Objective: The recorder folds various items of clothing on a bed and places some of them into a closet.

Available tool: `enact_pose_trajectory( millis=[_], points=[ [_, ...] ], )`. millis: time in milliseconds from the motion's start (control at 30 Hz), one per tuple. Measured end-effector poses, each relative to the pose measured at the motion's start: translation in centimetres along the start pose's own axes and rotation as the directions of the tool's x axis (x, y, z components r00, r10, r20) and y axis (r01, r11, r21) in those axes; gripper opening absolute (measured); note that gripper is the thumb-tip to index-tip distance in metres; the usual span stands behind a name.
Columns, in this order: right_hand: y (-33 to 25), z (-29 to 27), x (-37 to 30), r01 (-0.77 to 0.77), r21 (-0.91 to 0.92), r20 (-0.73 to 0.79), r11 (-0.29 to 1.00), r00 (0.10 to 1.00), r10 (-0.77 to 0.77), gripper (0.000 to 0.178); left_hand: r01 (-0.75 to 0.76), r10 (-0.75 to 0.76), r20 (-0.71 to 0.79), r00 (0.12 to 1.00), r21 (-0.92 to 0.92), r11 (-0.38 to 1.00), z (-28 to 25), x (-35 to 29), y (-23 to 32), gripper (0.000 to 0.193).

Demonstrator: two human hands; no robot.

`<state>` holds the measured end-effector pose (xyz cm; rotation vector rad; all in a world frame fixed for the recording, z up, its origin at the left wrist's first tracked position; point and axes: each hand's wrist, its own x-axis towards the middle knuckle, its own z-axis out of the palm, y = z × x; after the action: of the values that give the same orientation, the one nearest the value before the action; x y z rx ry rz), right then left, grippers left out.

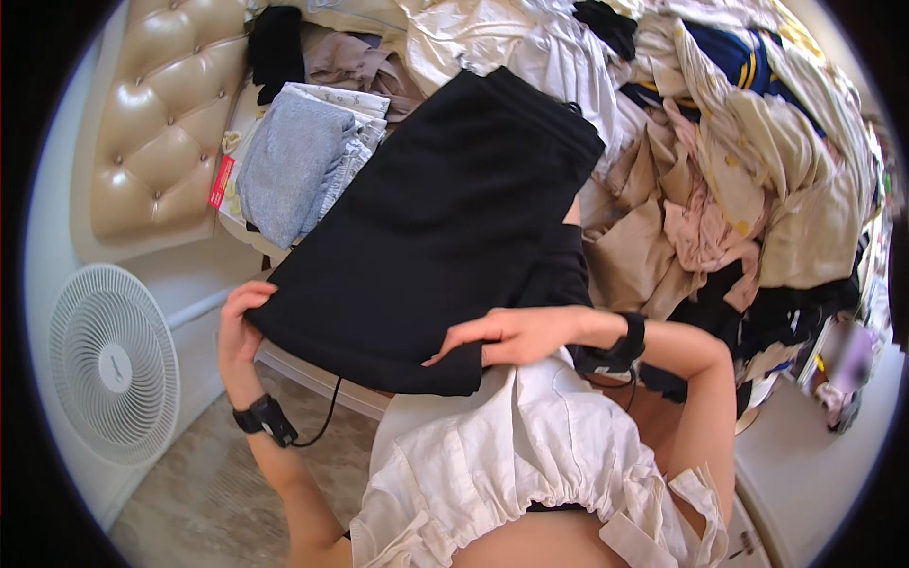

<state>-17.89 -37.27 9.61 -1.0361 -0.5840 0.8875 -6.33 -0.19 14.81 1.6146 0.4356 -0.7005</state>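
A pair of black shorts [407, 218], as it looks, lies spread and doubled over in front of me. Its ribbed waistband points to the upper right, and its wide hem faces me. At the hem's left corner my left hand [241, 322] is closed, with the cloth between fingers and thumb. My right hand [516, 336] rests over the hem's near right end, fingers stretched out along the fabric. Another black layer shows under the right side of the shorts. Both wrists carry black straps with a small device and a cable.
Folded grey and white clothes [298, 161] form a stack at the upper left, beside a tufted beige headboard [161, 123]. A large heap of loose clothes [739, 180] covers the right and far side. A white fan [115, 364] stands at the left.
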Motion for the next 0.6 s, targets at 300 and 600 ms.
enact_pose_trajectory(
  millis=[300,600],
  points=[
    [-1.0,-2.8,-3.1,0.22,0.353,-0.287,0.909,0.951,-0.119,0.031,-0.105,0.143,0.131,0.981,-0.26,0.96,5.9,3.1,7.8,0.034],
    [-0.8,-6.2,-9.1,0.589,0.357,-0.787,0.725,0.608,-0.107,0.042,-0.348,0.239,0.565,0.79,0.092,0.933,19.5,14.7,14.0,0.042]
  ],
)
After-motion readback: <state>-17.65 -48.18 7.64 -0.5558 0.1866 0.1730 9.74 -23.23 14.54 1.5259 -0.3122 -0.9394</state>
